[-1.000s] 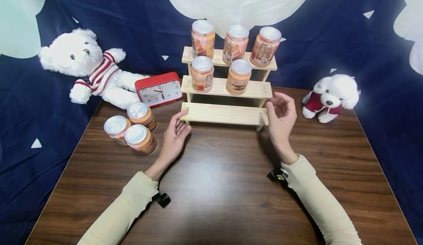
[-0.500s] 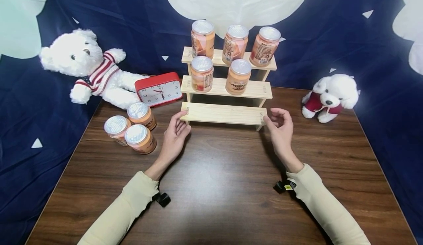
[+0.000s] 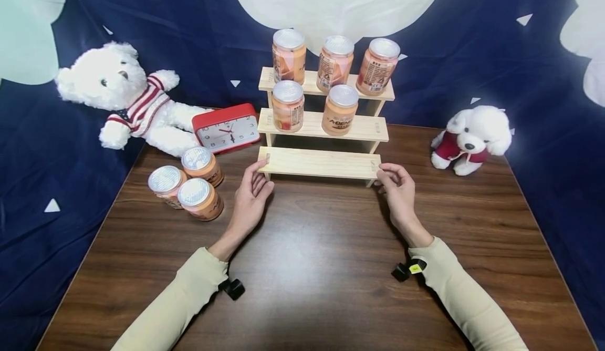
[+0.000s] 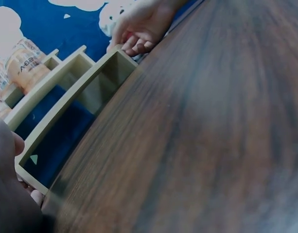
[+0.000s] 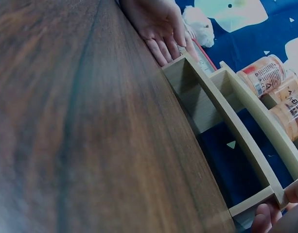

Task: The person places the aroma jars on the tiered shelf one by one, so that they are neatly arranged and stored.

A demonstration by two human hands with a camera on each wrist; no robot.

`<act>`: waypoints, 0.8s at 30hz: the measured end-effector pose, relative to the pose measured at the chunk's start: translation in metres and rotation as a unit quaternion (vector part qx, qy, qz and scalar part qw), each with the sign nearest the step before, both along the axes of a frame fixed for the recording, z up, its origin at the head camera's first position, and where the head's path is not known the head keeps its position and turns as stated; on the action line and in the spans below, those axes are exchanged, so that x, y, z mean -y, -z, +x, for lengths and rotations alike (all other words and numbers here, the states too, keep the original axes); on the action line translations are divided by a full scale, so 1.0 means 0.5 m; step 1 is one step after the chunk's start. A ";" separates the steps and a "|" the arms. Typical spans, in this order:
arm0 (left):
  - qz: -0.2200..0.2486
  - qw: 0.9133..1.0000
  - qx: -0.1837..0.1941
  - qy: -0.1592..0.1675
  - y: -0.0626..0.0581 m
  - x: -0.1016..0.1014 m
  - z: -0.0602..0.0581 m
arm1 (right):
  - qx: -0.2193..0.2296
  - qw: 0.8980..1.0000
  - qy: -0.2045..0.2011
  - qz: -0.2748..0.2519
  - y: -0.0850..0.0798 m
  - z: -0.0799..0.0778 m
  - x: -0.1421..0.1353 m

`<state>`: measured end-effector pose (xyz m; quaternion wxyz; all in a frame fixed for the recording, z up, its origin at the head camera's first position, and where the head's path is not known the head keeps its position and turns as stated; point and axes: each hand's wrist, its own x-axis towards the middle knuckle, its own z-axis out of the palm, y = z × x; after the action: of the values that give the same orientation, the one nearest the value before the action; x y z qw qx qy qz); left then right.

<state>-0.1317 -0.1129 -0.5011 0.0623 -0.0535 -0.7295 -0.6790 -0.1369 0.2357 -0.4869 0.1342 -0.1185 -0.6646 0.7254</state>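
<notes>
A three-tier wooden display stand (image 3: pixel 319 163) is at the back of the table, its lowest step bare. My left hand (image 3: pixel 250 196) holds the left end of that step, a fingertip on its edge. At the opposite end, my right hand (image 3: pixel 399 191) grips the step between thumb and fingers; the right wrist view shows these right fingers (image 5: pixel 263 218) against the outer side. Two orange jars with silver lids stand on the middle step, one being the labelled jar (image 3: pixel 340 110). Three more jars, including a left-hand jar (image 3: pixel 289 57), line the top step.
Three further jars, with a front jar (image 3: pixel 200 199), stand grouped left of my left hand. Behind them are a red alarm clock (image 3: pixel 227 128) and a white teddy bear (image 3: pixel 142 93). A white plush dog (image 3: pixel 470 138) sits right of the stand. Blue cloth (image 3: pixel 198 41) hangs behind.
My right hand has come down from beside the middle step and taken hold of the lowest step's right end. My left hand stays at the left end; the jars have not moved.
</notes>
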 end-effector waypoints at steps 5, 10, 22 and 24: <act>0.006 1.000 0.005 -0.008 -0.008 -0.002 0.014 | -0.007 1.000 -0.008 -0.011 0.004 -0.002 0.002; 0.007 1.000 0.012 0.001 -0.014 -0.007 0.034 | -0.010 1.000 -0.004 -0.006 0.003 0.000 0.000; -0.008 1.000 0.022 0.002 -0.042 -0.003 0.087 | -0.003 1.000 -0.010 0.002 0.003 0.002 -0.003; -0.015 1.000 0.006 -0.005 -0.048 -0.004 0.095 | -0.003 1.000 -0.011 0.002 0.003 0.001 -0.003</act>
<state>-0.0842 -0.1111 -0.4773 0.0604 -0.0463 -0.7405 -0.6677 -0.1361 0.2371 -0.4882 0.1282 -0.1087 -0.6672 0.7257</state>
